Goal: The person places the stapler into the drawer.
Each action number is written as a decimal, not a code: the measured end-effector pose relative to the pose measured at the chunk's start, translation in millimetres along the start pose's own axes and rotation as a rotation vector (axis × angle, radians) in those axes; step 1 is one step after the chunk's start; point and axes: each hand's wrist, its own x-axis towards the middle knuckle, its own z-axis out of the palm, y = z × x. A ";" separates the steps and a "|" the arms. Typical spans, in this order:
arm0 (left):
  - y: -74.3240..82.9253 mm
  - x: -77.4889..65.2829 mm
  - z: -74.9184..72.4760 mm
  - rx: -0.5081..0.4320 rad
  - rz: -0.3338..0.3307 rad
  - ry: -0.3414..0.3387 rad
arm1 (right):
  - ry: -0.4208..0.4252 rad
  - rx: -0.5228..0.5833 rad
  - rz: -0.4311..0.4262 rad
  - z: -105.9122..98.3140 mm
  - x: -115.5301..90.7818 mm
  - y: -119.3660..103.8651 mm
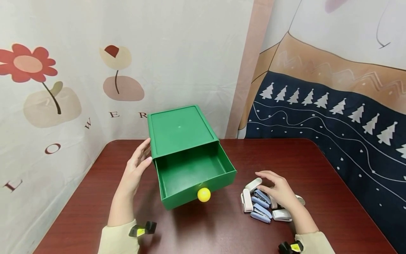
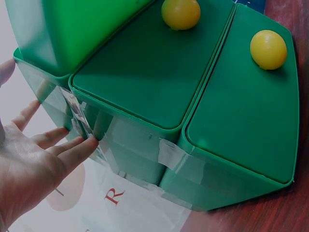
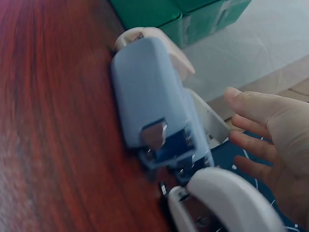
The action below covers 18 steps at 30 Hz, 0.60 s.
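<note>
A green drawer cabinet stands on the table, its top drawer pulled out and bare inside. A round yellow knob sits on that drawer's front. My left hand rests its fingertips against the cabinet's left side, fingers spread in the left wrist view. To the right lies a cluster of small staplers, some blue, others white. Over the cluster's far side hovers my right hand, fingers loosely bent. In the right wrist view its fingers are apart from the blue stapler, holding nothing.
Two lower drawers are closed, each with a yellow knob. Clear tape runs along the cabinet's side. The dark red table ends at a printed curtain behind and a dark blue tree-patterned cloth at the right.
</note>
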 end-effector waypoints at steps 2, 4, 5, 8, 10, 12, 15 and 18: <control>0.1 -0.3 -0.1 0.000 0.000 -0.001 | -0.022 -0.007 0.027 1.1 0.3 2.8; 0.2 -0.6 -0.2 -0.001 -0.001 -0.003 | -0.048 -0.008 0.059 2.0 0.2 5.1; 0.2 -0.8 -0.3 -0.001 -0.001 -0.004 | -0.063 -0.007 0.072 2.6 0.4 6.3; 0.2 -1.0 -0.7 -0.001 0.000 -0.006 | -0.105 0.001 0.101 4.6 1.3 9.9; 0.1 -0.9 -0.9 0.001 0.000 -0.006 | -0.127 0.011 0.113 5.5 2.1 12.0; 0.1 -0.8 -1.0 0.001 0.000 -0.006 | -0.143 0.020 0.126 6.1 2.7 14.4; 0.3 -0.8 -0.5 -0.002 0.000 -0.004 | -0.159 0.029 0.140 6.7 3.5 17.4; 0.6 -1.0 0.0 -0.006 -0.001 -0.003 | -0.162 0.037 0.144 7.3 4.2 19.6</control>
